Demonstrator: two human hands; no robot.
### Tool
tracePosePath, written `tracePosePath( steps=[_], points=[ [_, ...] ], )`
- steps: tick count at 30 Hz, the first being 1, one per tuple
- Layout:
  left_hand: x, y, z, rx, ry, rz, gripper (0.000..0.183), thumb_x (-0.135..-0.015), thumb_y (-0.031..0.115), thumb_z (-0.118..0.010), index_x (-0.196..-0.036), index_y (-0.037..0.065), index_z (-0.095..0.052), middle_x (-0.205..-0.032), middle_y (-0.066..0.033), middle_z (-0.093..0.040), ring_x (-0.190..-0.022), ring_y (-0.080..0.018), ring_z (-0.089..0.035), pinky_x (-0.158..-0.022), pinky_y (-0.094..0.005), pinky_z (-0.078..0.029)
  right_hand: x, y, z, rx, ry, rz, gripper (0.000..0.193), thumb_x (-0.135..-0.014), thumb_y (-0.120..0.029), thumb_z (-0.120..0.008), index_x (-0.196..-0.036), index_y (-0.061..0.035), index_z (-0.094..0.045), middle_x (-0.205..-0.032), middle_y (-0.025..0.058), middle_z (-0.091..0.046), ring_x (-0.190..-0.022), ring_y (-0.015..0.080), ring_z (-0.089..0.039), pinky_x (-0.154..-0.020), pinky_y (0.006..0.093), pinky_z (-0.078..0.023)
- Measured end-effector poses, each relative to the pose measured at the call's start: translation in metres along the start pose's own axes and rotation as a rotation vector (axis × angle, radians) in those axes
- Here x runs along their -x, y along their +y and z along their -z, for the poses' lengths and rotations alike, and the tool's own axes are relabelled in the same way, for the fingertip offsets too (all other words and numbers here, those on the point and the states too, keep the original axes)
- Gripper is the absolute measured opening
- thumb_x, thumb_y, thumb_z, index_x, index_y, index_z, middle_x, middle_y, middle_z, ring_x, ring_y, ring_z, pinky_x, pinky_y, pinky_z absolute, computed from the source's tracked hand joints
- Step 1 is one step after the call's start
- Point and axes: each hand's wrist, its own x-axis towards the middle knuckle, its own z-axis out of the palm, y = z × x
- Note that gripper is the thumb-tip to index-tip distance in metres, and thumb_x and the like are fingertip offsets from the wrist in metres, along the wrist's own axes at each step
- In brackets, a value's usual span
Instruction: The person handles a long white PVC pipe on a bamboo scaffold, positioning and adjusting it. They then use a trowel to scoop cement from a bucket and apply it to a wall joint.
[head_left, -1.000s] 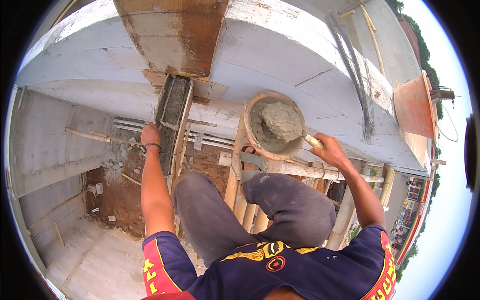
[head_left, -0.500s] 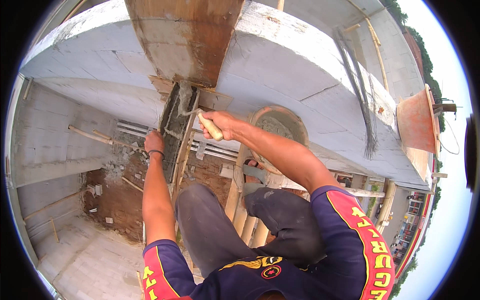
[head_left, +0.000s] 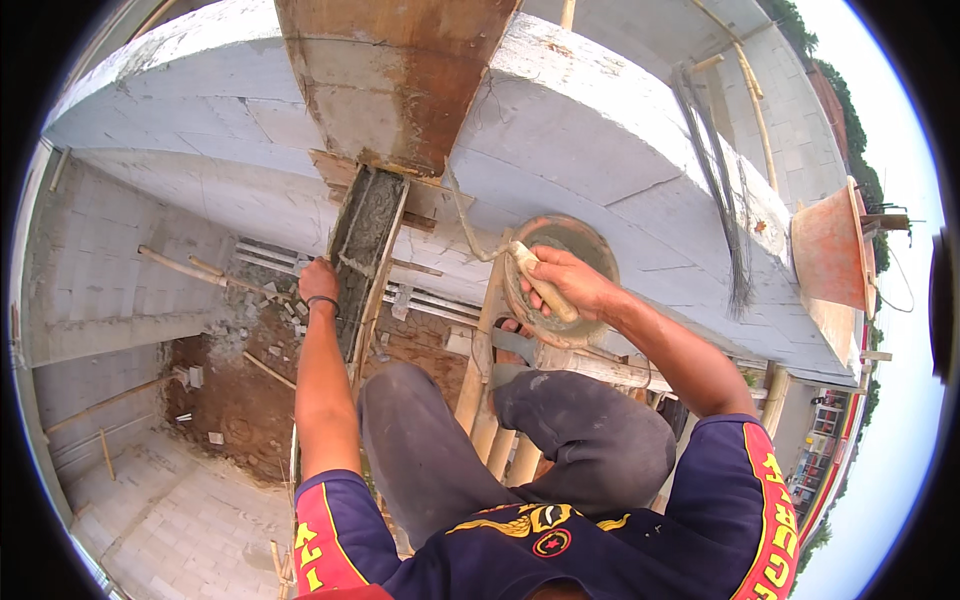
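My right hand (head_left: pixel 568 283) is wrapped round the pale wooden handle of a trowel (head_left: pixel 463 215). Its thin, mortar-smeared blade points up and left, seen nearly edge-on, between the formwork and the bucket. Below that hand stands a round bucket (head_left: pixel 607 262) of wet grey mortar, partly hidden by hand and handle. My left hand (head_left: pixel 318 280) is closed on the left edge of a narrow wooden formwork trough (head_left: pixel 392 235); its fingertips are hard to see. Wet grey concrete (head_left: pixel 372 215) lies inside the trough, with a thin bar running along it.
A rust-brown form panel (head_left: pixel 400 80) rises over the trough's far end. Pale block walls (head_left: pixel 570 130) run to both sides. Thin wires (head_left: pixel 712 180) and an orange bucket (head_left: pixel 830 245) sit on the right wall. Bamboo poles (head_left: pixel 500 450) lie under my legs, high above a dirt floor (head_left: pixel 235 410).
My right hand has drawn the trowel right, away from the trough to above the mortar bucket. My left hand keeps its place at the trough's edge. The view has shifted slightly.
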Motion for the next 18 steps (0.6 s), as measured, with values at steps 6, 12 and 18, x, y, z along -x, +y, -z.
tracePosePath(
  steps=[6,12,18],
  points=[
    [-0.002,0.003,-0.001,-0.053,-0.028,0.013,0.029,-0.093,0.029,-0.052,-0.088,0.008,-0.071,-0.086,-0.0207,-0.070,-0.081,-0.0410,-0.069,-0.070,-0.0472,-0.058,0.107,0.037,0.070,1.471,0.613,-0.025,0.023,-0.087,-0.013,-0.060,-0.106,-0.0018,-0.054,-0.084,0.0150,-0.065,-0.079,0.0256,-0.068,-0.064,0.0371,-0.053],
    [-0.007,-0.004,-0.006,-0.051,-0.088,-0.015,0.030,-0.093,0.030,-0.049,-0.092,0.008,-0.069,-0.092,-0.0228,-0.069,-0.088,-0.0430,-0.066,-0.077,-0.0512,-0.055,0.045,0.095,0.087,1.897,0.651,-0.043,0.014,-0.084,-0.012,-0.060,-0.093,-0.0014,-0.063,-0.084,0.0207,-0.068,-0.077,0.0335,-0.070,-0.063,0.0412,-0.056],
    [-0.007,-0.005,-0.005,-0.036,-0.031,-0.040,0.035,-0.093,0.035,-0.051,-0.089,0.007,-0.071,-0.090,-0.0235,-0.069,-0.085,-0.0430,-0.067,-0.073,-0.0514,-0.056,0.034,0.101,0.102,1.639,0.347,-0.260,0.020,-0.084,-0.017,-0.060,-0.094,-0.0016,-0.069,-0.092,0.0200,-0.070,-0.085,0.0333,-0.070,-0.072,0.0434,-0.057]
  ],
)
